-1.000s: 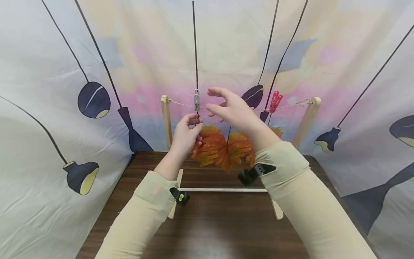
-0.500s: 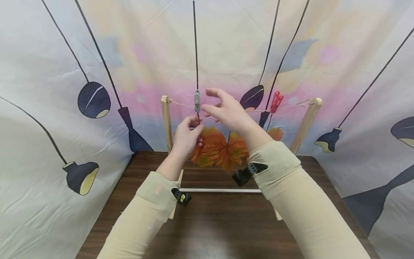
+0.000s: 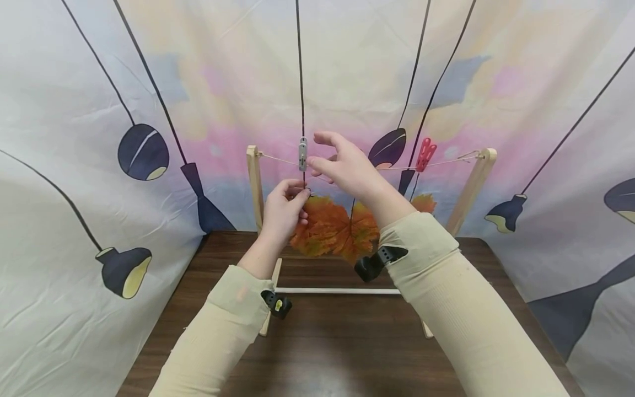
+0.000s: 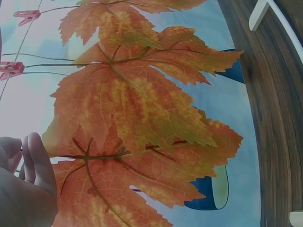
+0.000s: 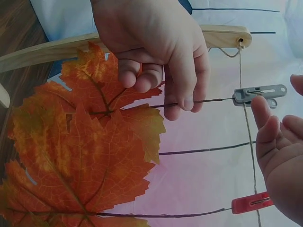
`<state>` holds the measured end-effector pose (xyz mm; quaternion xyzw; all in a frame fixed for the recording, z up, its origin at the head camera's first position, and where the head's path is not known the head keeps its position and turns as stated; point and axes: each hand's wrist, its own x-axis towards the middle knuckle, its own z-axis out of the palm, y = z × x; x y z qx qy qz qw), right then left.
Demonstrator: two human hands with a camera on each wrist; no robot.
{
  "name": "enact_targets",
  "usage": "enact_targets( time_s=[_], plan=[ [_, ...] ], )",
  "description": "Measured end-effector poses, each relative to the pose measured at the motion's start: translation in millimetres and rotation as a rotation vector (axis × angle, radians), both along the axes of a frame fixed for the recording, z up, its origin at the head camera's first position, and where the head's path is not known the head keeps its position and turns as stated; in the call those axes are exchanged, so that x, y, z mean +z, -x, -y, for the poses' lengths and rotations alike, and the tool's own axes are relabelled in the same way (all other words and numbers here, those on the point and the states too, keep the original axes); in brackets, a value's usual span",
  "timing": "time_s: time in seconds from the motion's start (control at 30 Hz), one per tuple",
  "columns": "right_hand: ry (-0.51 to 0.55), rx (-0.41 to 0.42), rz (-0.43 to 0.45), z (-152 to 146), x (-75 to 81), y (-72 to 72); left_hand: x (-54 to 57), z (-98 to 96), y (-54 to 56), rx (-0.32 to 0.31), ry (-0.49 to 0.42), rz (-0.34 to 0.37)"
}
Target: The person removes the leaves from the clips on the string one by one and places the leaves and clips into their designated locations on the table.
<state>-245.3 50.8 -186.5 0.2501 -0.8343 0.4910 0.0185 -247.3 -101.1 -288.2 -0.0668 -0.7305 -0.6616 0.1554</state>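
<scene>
My left hand (image 3: 284,210) pinches the dark stem (image 5: 208,100) of an orange artificial maple leaf (image 5: 94,78) between thumb and fingers. The stem's upper end runs up to a grey clothespin (image 3: 302,154) on the string, near the left post. My right hand (image 3: 344,168) is beside that clothespin, thumb and fingers loosely bent; in the right wrist view (image 5: 284,151) a fingertip lies right at its lower end. Another leaf (image 4: 128,104) hangs from a red clothespin (image 4: 10,70), its stem reaching the string. Much of the leaves is hidden behind my right arm in the head view.
A wooden frame holds the string (image 3: 446,162) between a left post (image 3: 255,184) and a right post (image 3: 468,193). A white crossbar (image 3: 342,290) joins its feet on the brown table (image 3: 337,353). A red clothespin (image 3: 425,155) clips the string at right. A lamp-patterned cloth (image 3: 223,71) stands behind.
My right hand has moved left, closer to the grey clothespin. The left hand has dropped very slightly and keeps its pinch on the leaf stem.
</scene>
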Motion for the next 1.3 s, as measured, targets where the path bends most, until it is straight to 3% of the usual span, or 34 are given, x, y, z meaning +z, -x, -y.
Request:
enact_targets(
  time_s=[0.87, 1.3],
  plan=[
    [-0.008, 0.013, -0.030, 13, -3.8, 10.1, -4.3, 5.0, 0.1, -0.002, -0.017, -0.007],
    [-0.031, -0.046, -0.065, 20, -0.2, 10.0, -4.2, 10.6, -2.2, 0.011, -0.021, 0.010]
  ],
)
